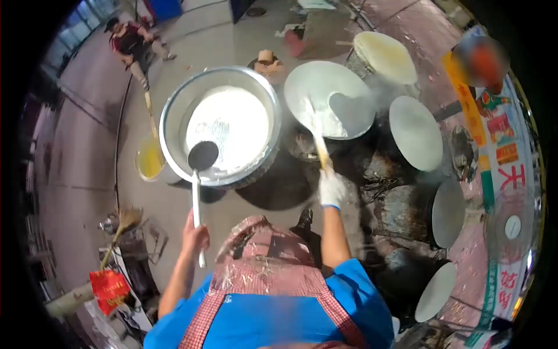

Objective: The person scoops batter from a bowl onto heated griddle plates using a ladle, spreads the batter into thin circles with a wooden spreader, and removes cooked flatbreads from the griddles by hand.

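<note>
My left hand (196, 235) is wrapped round the white handle of a ladle (203, 156), whose dark bowl hangs over the near edge of white batter (228, 125) in a large metal pot (166, 131). In a white glove, my right hand (333, 187) grips a spreader (318, 136) with a wooden handle. Its white far end lies on a round pan (302, 81) right of the pot. White batter covers part of that pan, and a grey patch shows at its right side.
Several more round pans curve down the right, one with a yellowish sheet (386, 57). A bucket with yellow liquid (150, 158) stands left of the pot. A person (135, 46) sits at the upper left. A red bag (109, 291) and a broom (129, 218) are lower left.
</note>
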{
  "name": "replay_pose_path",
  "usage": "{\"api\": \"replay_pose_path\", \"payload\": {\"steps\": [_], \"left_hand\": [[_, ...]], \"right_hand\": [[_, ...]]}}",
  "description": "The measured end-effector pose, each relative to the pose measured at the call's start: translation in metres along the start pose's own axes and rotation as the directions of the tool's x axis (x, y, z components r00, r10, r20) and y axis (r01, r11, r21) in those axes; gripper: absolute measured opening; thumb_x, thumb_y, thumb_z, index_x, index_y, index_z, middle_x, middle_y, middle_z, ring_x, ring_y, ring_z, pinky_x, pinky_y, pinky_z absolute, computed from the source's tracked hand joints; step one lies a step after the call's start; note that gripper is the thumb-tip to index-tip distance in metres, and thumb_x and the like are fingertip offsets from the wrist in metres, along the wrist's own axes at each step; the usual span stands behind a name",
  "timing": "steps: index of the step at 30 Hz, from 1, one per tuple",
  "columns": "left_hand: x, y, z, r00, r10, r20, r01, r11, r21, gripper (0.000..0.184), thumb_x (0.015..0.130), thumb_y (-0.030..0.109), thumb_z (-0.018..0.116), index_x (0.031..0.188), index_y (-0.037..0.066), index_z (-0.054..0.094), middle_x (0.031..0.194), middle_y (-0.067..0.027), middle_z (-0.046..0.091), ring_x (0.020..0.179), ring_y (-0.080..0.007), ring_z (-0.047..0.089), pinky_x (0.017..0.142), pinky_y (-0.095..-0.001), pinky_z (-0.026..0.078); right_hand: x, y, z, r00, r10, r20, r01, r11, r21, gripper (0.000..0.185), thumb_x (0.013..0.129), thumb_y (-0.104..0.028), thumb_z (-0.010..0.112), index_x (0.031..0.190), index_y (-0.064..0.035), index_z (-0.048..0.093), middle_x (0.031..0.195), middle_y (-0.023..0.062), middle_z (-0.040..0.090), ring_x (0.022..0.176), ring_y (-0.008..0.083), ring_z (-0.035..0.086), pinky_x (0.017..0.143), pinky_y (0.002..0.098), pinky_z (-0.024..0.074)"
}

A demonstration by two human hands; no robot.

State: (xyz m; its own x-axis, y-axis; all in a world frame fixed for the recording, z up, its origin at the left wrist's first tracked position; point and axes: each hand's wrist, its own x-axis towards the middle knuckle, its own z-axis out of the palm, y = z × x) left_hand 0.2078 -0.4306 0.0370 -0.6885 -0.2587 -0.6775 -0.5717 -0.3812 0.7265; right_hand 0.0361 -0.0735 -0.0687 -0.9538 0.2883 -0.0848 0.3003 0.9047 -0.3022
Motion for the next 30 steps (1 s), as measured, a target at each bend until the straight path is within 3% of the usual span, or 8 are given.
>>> {"api": "replay_pose_path", "payload": {"steps": [5, 8, 12, 18, 26, 28, 29, 30], "left_hand": [[-0.014, -0.025, -0.034, 0.941, -0.096, 0.323, 0.250, 0.841, -0.480, 0.055, 0.084, 0.002, 0.040, 0.130, 0.030, 0.031, 0.052, 0.0031, 0.026, 0.034, -0.0059, 0.027, 0.027, -0.0196, 0.025], [-0.013, -0.038, -0.031, 0.800, -0.068, 0.597, 0.570, 0.399, -0.719, 0.036, 0.086, 0.008, 0.043, 0.115, 0.029, 0.045, 0.058, 0.0012, 0.032, 0.037, -0.0064, 0.031, 0.027, -0.0183, 0.027], [-0.021, -0.047, -0.025, 0.816, 0.067, 0.574, 0.422, 0.609, -0.671, 0.045, 0.085, 0.008, 0.044, 0.122, 0.033, 0.042, 0.066, -0.0017, 0.035, 0.039, -0.0077, 0.030, 0.028, -0.0186, 0.027], [0.014, -0.067, -0.010, 0.632, 0.043, 0.774, 0.695, 0.410, -0.590, 0.016, 0.088, 0.015, 0.040, 0.100, 0.011, 0.050, 0.058, 0.0002, 0.033, 0.042, -0.0080, 0.032, 0.035, -0.0200, 0.028], [0.014, -0.048, 0.026, 0.750, -0.086, 0.655, 0.599, 0.508, -0.619, 0.050, 0.092, 0.014, 0.036, 0.138, 0.028, 0.026, 0.056, -0.0004, 0.033, 0.039, -0.0081, 0.032, 0.035, -0.0232, 0.033], [0.026, -0.053, 0.030, 0.708, -0.252, 0.660, 0.671, 0.532, -0.517, 0.011, 0.090, 0.018, 0.041, 0.098, 0.021, 0.035, 0.053, 0.0022, 0.031, 0.037, -0.0069, 0.030, 0.032, -0.0204, 0.028], [0.029, -0.041, 0.045, 0.744, -0.291, 0.601, 0.627, 0.613, -0.480, 0.028, 0.088, 0.022, 0.047, 0.063, 0.014, 0.037, 0.052, 0.0040, 0.029, 0.036, -0.0063, 0.030, 0.030, -0.0182, 0.024], [0.031, -0.043, 0.045, 0.714, -0.233, 0.661, 0.659, 0.542, -0.521, 0.004, 0.090, 0.018, 0.042, 0.094, 0.020, 0.041, 0.053, 0.0027, 0.029, 0.037, -0.0062, 0.029, 0.032, -0.0194, 0.026]], "right_hand": [[0.013, 0.033, 0.021, 0.972, 0.207, -0.111, -0.120, 0.844, 0.522, 0.038, 0.087, -0.040, 0.047, 0.102, -0.0091, 0.063, 0.083, 0.0191, 0.064, 0.074, 0.0315, 0.061, 0.070, 0.0398, 0.0471], [0.022, -0.013, 0.008, 0.990, 0.119, -0.071, -0.068, 0.864, 0.498, 0.037, 0.082, -0.040, 0.055, 0.100, -0.0095, 0.064, 0.082, 0.0165, 0.065, 0.075, 0.0296, 0.061, 0.065, 0.0370, 0.0467], [0.037, 0.065, -0.027, 0.986, 0.124, 0.115, -0.132, 0.989, 0.063, 0.034, 0.083, -0.041, 0.050, 0.105, -0.0190, 0.064, 0.091, 0.0185, 0.063, 0.084, 0.0342, 0.061, 0.070, 0.0428, 0.0481], [0.057, 0.008, -0.019, 1.000, 0.015, 0.003, -0.015, 0.933, 0.359, 0.034, 0.080, -0.039, 0.055, 0.097, -0.0117, 0.064, 0.088, 0.0188, 0.062, 0.086, 0.0363, 0.059, 0.074, 0.0423, 0.0464], [0.117, 0.080, -0.038, 0.984, 0.097, -0.150, -0.011, 0.870, 0.492, 0.039, 0.083, -0.045, 0.052, 0.100, -0.0119, 0.065, 0.087, 0.0200, 0.062, 0.083, 0.0376, 0.059, 0.072, 0.0439, 0.0469], [0.093, 0.047, -0.042, 0.997, 0.014, -0.078, 0.018, 0.916, 0.401, 0.039, 0.083, -0.045, 0.052, 0.100, -0.0130, 0.065, 0.087, 0.0207, 0.062, 0.085, 0.0374, 0.059, 0.076, 0.0422, 0.0468], [0.075, 0.045, -0.042, 0.997, -0.070, -0.009, 0.070, 0.950, 0.304, 0.039, 0.082, -0.046, 0.052, 0.100, -0.0140, 0.066, 0.088, 0.0208, 0.062, 0.086, 0.0366, 0.059, 0.078, 0.0412, 0.0468], [0.066, 0.069, -0.019, 0.997, -0.071, 0.010, 0.066, 0.966, 0.252, 0.037, 0.082, -0.045, 0.053, 0.101, -0.0153, 0.066, 0.089, 0.0193, 0.063, 0.085, 0.0338, 0.061, 0.077, 0.0405, 0.0474]]}}
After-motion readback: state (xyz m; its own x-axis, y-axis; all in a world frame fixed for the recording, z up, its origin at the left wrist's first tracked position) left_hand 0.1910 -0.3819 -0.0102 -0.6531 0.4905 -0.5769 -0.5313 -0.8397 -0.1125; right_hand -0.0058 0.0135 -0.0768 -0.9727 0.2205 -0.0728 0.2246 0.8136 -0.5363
